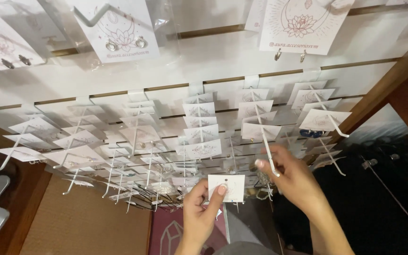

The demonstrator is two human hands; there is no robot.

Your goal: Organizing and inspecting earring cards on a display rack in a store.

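My left hand pinches a small white earring card by its lower left corner, thumb on the front. My right hand reaches up beside it, fingertips at the tip of a white display hook that sticks out of the slotted white wall panel. The card hangs just left of that hook's end, apart from it. Rows of similar white cards with small earrings hang on many hooks across the panel.
Larger bagged earring cards hang along the top of the panel. A brown wooden frame borders the panel on the right. Below lie a tan mat, a dark red cloth and a dark surface.
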